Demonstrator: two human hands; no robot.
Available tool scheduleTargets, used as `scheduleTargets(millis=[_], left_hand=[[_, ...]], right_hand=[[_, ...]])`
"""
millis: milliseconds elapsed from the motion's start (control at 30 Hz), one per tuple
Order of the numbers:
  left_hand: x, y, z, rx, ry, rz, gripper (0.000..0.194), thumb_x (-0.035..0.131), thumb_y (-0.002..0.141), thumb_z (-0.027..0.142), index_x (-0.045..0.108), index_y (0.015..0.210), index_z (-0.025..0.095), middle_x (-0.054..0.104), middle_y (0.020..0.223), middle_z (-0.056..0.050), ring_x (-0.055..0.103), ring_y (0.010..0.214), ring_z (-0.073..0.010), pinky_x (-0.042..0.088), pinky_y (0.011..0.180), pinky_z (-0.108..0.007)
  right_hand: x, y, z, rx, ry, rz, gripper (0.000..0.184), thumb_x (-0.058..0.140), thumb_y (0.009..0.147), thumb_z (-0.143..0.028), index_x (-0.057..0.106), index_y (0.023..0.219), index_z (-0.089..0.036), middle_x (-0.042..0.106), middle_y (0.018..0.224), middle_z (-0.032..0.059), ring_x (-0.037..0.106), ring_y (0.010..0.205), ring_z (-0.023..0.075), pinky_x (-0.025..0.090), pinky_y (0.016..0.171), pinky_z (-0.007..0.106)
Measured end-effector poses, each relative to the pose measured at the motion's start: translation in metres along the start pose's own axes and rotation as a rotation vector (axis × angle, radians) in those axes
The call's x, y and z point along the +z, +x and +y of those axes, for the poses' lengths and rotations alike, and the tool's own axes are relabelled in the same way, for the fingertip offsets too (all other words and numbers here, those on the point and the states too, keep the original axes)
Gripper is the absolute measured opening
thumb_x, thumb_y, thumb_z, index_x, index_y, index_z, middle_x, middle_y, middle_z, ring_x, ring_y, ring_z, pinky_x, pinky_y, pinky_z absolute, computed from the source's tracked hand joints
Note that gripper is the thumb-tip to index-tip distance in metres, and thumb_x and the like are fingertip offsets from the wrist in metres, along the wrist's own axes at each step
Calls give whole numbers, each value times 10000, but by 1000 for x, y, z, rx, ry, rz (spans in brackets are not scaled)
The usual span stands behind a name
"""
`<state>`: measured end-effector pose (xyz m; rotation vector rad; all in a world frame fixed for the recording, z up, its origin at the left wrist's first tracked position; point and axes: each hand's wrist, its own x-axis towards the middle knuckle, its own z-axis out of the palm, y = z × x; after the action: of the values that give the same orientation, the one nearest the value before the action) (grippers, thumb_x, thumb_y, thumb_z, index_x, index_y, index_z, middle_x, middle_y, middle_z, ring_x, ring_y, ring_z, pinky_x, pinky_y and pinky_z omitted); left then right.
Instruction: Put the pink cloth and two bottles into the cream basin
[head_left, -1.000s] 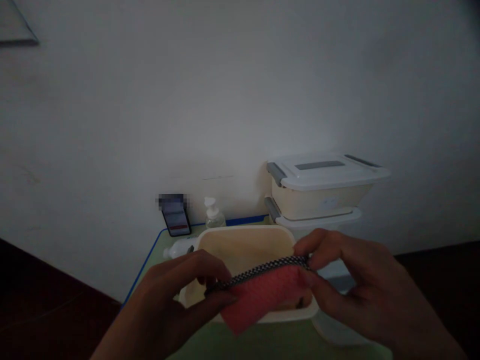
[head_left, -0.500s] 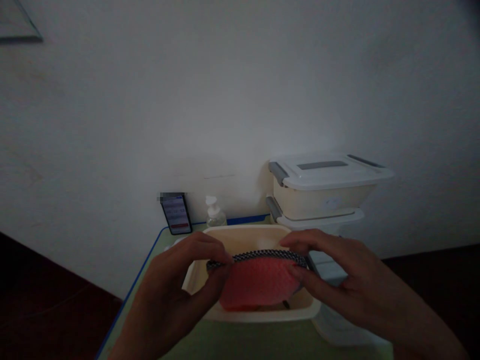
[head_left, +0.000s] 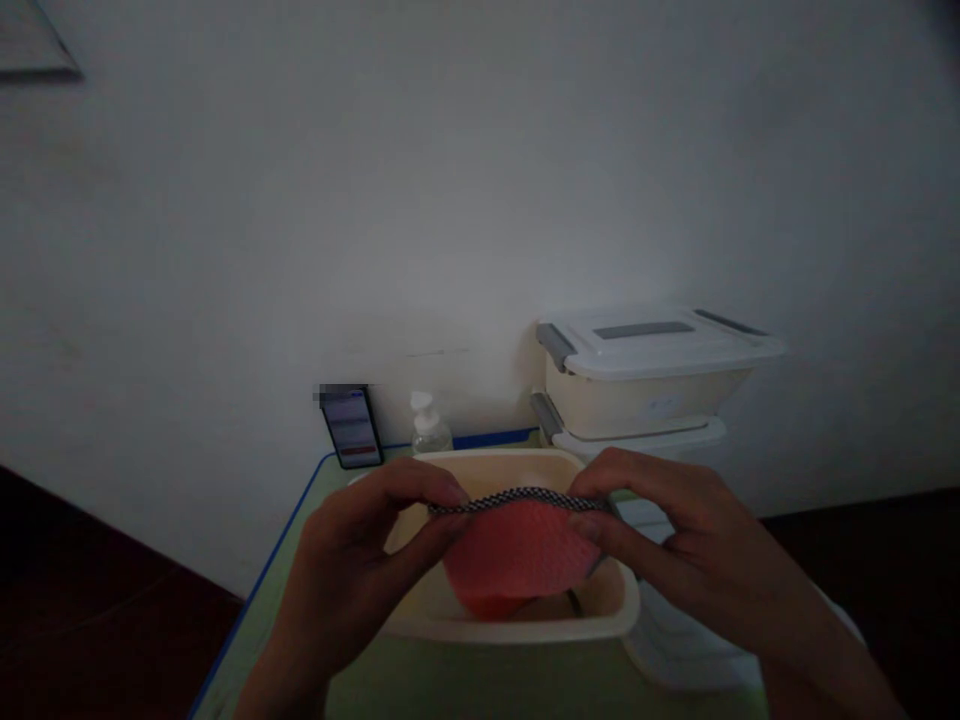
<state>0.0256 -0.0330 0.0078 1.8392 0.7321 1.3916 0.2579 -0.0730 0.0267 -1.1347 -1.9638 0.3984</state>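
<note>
Wall (head_left: pixel 450 200): pale, behind everything; in its upper left corner there is a part of a frame (head_left: pixel 37 75).
Table (head_left: pixel 540 685): green top, with blue edging along its left and far sides.
Stacked boxes: the upper box (head_left: pixel 600 405) has a white lid with grey clips and sits upon a second lidded box (head_left: pixel 637 439), at the right side.
Tub (head_left: pixel 517 632): cream-coloured, without cover, on the table in front of the boxes.
Left hand (head_left: pixel 337 560): thumb and finger pinch the left end of the patterned band (head_left: pixel 529 494).
Right hand (head_left: pixel 690 550): it pinches the same band near its right end.
Red piece (head_left: pixel 517 555): it hangs under the black-and-white band, between the two hands and over the tub.
Phone (head_left: pixel 352 430): it leans upright on the far left; its screen is lit, but the writing is too blurred to read.
Pump bottle (head_left: pixel 431 430): clear with white pump, behind the tub.
Label (head_left: pixel 661 407): pale, on the front of the upper box; its writing is too small to read.
</note>
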Motion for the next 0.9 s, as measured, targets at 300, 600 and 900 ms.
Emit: scheduleTargets(millis=[300,600,900], left_hand=[[4,-1,3,-28,-20,93,245,654,713,17,675,802,245,677,770,59,630,753,-58,503,737,-87],[-8,2,-6,-93,176,-64,164,675,758,135,671,863,261,699,797,63,641,732,-60,501,691,-105],[-9,4,1,-76,268,-59,126,645,787,152,686,819,267,717,775,71,650,709,-73,496,669,-129]], right_hand=[[-1,-2,7,-52,41,-15,20,616,856,-207,629,866,-219,641,796,-43,590,747,61,434,685,152],[-1,-2,11,-97,29,53,42,635,839,-198,629,870,-226,659,823,-32,610,777,82,451,696,183],[-1,0,10,-40,-7,63,23,630,846,-243,617,847,-224,628,767,-42,587,712,72,431,650,181]])
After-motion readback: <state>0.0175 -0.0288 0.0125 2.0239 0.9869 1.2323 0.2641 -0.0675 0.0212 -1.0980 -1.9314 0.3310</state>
